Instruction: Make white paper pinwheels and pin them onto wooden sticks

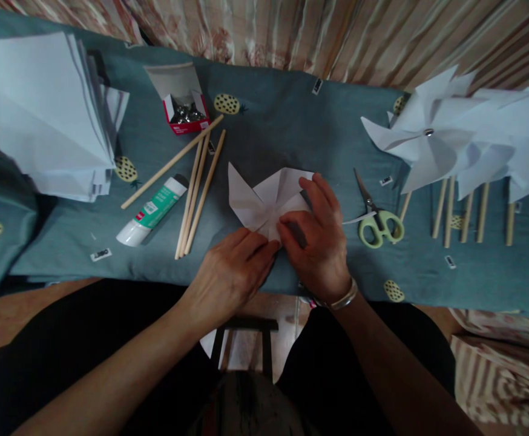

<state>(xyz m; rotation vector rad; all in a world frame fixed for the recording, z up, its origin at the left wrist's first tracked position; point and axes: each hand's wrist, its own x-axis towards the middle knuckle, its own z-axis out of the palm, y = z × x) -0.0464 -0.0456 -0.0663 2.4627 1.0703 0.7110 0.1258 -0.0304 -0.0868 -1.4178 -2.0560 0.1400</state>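
Observation:
A white paper pinwheel, partly folded, lies between my hands near the table's front edge. One pointed blade stands up at its left. My left hand has its fingers closed on the near edge of the paper. With thumb and index finger, my right hand pinches the paper close to its middle, while the other fingers curl over the right side. What lies under the fingertips is hidden. Just right of that hand rest scissors with green handles and a thin paper strip.
Left of the paper are several wooden sticks, a glue stick and an open red box of shiny metal pieces. A stack of white paper sits far left. Overlapping pinwheels on sticks lie right, on the green tablecloth.

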